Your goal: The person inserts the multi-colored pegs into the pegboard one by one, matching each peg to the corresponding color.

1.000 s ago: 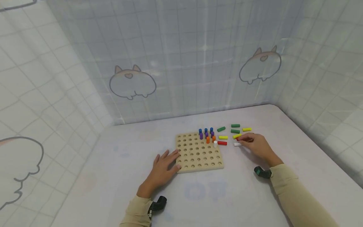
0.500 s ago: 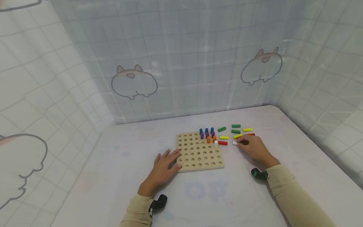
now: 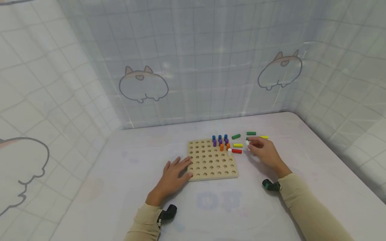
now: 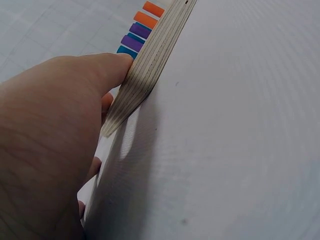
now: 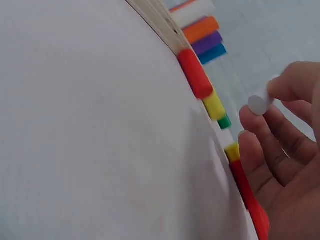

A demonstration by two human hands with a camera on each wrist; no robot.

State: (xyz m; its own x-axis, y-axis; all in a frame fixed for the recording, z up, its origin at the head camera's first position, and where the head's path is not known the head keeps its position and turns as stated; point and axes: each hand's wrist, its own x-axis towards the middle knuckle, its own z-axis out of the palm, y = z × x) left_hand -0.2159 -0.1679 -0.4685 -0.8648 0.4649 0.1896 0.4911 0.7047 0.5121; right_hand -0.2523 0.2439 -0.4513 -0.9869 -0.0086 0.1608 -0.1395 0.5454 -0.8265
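A wooden pegboard (image 3: 211, 165) lies flat on the table, with blue, purple and orange pegs (image 3: 220, 142) and one white peg (image 3: 229, 152) standing in its far right corner. My left hand (image 3: 184, 165) rests open on the board's left edge (image 4: 150, 65), thumb against the wood. My right hand (image 3: 251, 144) hovers just right of the board and pinches a white peg (image 3: 248, 143) (image 5: 260, 102) between thumb and fingers, off the table. Loose red (image 3: 236, 151) (image 5: 195, 73), yellow (image 3: 238, 145) and green (image 3: 236, 136) pegs lie below and beside it.
More loose pegs, green (image 3: 251, 133) and yellow (image 3: 264, 137), lie behind my right hand. A white sheet with a grid pattern and cartoon drawings walls the table (image 3: 135, 187) at the back and on both sides.
My right hand has picked the white peg up off the table and carried it up and left, towards the board. The left hand has stayed on the board's edge.
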